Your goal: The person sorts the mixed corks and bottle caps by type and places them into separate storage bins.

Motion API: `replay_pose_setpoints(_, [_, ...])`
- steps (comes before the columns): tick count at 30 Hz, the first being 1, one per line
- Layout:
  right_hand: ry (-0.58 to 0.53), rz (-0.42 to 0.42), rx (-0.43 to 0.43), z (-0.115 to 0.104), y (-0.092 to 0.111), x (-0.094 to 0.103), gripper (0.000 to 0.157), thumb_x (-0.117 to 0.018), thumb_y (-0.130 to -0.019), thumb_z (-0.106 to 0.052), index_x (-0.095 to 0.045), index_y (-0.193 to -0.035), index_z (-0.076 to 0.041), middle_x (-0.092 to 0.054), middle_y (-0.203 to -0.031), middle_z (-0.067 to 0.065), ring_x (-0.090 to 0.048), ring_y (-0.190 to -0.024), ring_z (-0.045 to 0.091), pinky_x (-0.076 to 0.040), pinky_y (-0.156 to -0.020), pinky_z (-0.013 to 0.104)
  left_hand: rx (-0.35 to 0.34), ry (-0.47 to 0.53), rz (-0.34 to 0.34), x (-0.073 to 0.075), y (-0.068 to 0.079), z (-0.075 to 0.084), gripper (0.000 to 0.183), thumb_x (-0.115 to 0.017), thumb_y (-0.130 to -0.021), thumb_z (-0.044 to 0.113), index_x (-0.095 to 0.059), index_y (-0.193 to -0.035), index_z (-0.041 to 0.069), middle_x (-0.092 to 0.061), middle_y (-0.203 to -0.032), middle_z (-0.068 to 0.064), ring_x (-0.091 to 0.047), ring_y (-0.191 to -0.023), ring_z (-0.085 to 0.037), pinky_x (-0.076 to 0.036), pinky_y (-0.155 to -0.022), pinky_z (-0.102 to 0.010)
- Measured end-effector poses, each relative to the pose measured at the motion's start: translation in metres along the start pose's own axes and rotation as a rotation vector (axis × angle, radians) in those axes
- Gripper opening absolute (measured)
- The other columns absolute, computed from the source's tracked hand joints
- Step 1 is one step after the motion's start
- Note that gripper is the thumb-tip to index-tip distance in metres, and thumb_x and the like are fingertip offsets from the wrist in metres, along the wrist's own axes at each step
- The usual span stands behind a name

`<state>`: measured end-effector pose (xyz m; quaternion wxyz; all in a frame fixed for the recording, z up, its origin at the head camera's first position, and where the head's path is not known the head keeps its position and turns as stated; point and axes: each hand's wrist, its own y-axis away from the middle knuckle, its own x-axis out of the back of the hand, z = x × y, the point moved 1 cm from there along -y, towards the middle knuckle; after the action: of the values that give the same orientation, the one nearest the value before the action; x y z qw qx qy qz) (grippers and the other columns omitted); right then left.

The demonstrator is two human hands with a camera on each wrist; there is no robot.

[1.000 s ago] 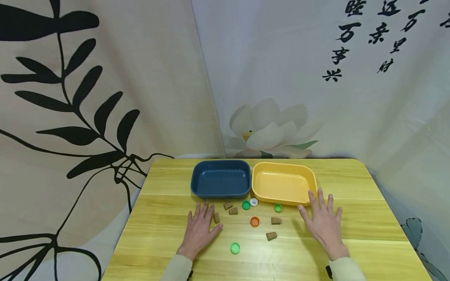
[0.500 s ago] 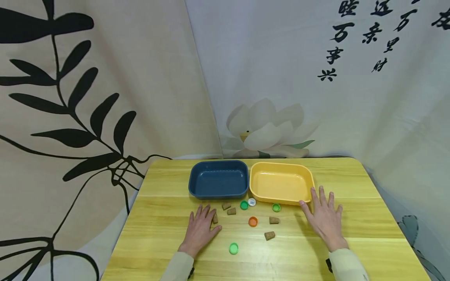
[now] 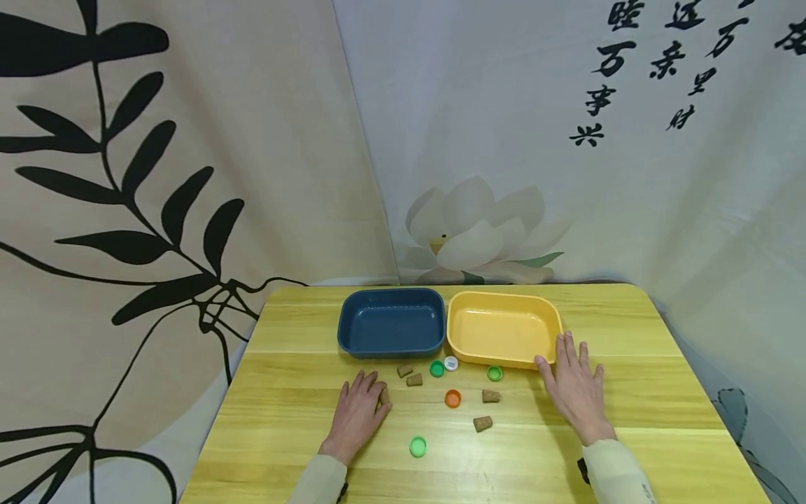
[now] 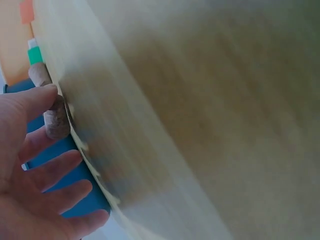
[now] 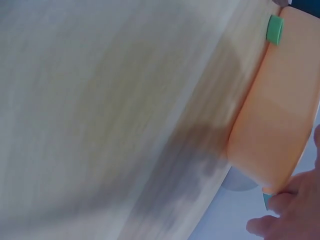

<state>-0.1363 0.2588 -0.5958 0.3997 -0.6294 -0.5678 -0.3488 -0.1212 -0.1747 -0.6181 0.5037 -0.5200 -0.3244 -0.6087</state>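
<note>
My left hand [image 3: 357,414] is low over the table at the left, its thumb and index finger pinching a tapered cork [image 4: 57,119]. Its other three fingers are spread apart in the left wrist view. Two more corks [image 3: 413,380] lie just beyond that hand. My right hand [image 3: 578,399] is at the near right corner of a yellow tray [image 3: 504,362], fingers mostly straight. Its thumb overlaps the tray's front wall, and its index finger is at the right side. Nothing shows held in that hand.
A navy blue tray [image 3: 392,350] stands left of the yellow one. In front lie a dark green cap [image 3: 437,368], a white cap [image 3: 450,363], an orange cap [image 3: 453,398], two lighter green caps [image 3: 418,446] and two corks [image 3: 483,423]. A printed curtain [image 3: 283,175] hangs behind the table.
My left thumb and index finger have drawn together around the cork. My right hand has shifted slightly left against the yellow tray's corner. The trays stay put; the view shifted a little earlier.
</note>
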Motion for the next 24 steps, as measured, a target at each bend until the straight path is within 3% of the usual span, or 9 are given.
replay_pose_setpoints(7, [-0.003, -0.021, -0.010, 0.000, -0.001, -0.002, 0.082, -0.031, -0.111, -0.055, -0.014, -0.162, 0.007, -0.010, -0.169, 0.028, -0.013, -0.151, 0.056, -0.010, -0.107, 0.084, -0.012, 0.017, 0.055, 0.004, 0.002, 0.004, 0.041, -0.080, -0.091, 0.033, -0.072, -0.124, 0.009, -0.062, -0.140, -0.017, -0.051, -0.136, -0.044, -0.040, -0.107, -0.068])
replay_pose_setpoints(13, [0.009, -0.024, -0.010, 0.000, 0.000, -0.003, 0.082, -0.030, -0.111, -0.054, -0.014, -0.162, 0.007, -0.010, -0.169, 0.028, -0.014, -0.151, 0.055, -0.011, -0.108, 0.083, -0.060, 0.050, 0.122, 0.017, -0.001, 0.019, 0.042, -0.079, -0.092, 0.032, -0.071, -0.125, 0.008, -0.061, -0.141, -0.018, -0.053, -0.134, -0.043, -0.041, -0.109, -0.065])
replay_pose_setpoints(24, [0.037, -0.016, 0.005, 0.002, 0.000, -0.005, 0.080, -0.030, -0.111, -0.053, -0.016, -0.162, 0.007, -0.010, -0.169, 0.027, -0.015, -0.152, 0.054, -0.012, -0.109, 0.083, -0.178, 0.046, 0.207, 0.043, -0.030, 0.057, 0.041, -0.079, -0.094, 0.031, -0.070, -0.128, 0.011, -0.062, -0.142, -0.010, -0.052, -0.138, -0.035, -0.042, -0.112, -0.057])
